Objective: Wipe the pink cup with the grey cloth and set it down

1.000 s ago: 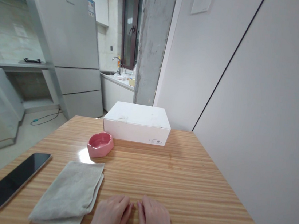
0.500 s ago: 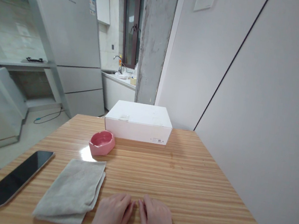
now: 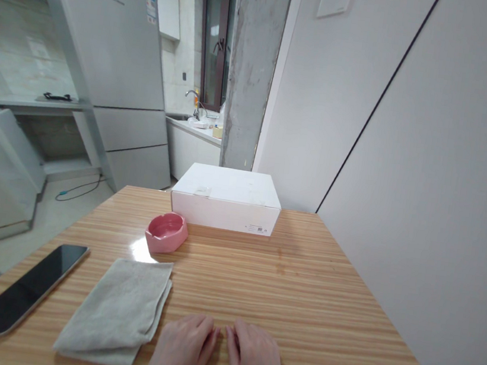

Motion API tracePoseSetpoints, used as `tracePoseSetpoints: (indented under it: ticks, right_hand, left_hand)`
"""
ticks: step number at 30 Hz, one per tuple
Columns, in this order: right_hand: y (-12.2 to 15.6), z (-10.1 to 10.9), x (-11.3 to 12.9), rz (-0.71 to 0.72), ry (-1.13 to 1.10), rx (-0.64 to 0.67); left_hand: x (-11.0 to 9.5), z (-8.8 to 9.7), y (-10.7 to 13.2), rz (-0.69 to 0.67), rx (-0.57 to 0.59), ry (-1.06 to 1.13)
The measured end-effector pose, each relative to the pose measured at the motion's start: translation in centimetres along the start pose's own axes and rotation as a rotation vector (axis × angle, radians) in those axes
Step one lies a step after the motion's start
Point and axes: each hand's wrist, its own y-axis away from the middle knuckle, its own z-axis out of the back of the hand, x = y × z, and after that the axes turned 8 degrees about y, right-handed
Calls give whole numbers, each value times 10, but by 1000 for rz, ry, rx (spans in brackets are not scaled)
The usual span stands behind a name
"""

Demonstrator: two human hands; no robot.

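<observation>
My left hand (image 3: 185, 345) rests on the table near its front edge, fingers curled under into a loose fist. Close beside it, with a small gap between the thumbs, my right hand (image 3: 253, 357) lies curled the same way. Nothing shows in either hand. Just left of my left hand is a folded grey cloth (image 3: 116, 312), flat on the wood. A dark-screened phone (image 3: 27, 290) lies slantwise farther left. Beyond the cloth sits a pink ashtray (image 3: 167, 233) with notches in its rim.
A closed white box (image 3: 224, 213) stands at the far side of the wooden table (image 3: 316, 312). A pale wall (image 3: 440, 190) runs along the right. Past the table at left are a tall grey fridge (image 3: 109, 45) and a kitchen counter with a sink.
</observation>
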Motion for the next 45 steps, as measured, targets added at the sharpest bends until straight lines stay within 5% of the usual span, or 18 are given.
tracePoseSetpoints:
  ticks: [29, 34, 37, 40, 45]
  right_hand:
    - [0, 0, -1, -1, -11, 12]
    - [1, -2, -1, -9, -32, 12]
    - [1, -1, -1, -12, -38, 18]
    - [1, 0, -1, -21, -37, 27]
    - [0, 0, -1, -20, -36, 18]
  left_hand:
    - [-4, -2, 0, 37, 21, -1]
    - [-6, 24, -7, 72, 103, 108]
    - [28, 61, -30, 3, -51, 274]
    - [89, 89, -61, 14, -305, 235]
    - [167, 91, -91, 297, -364, 490]
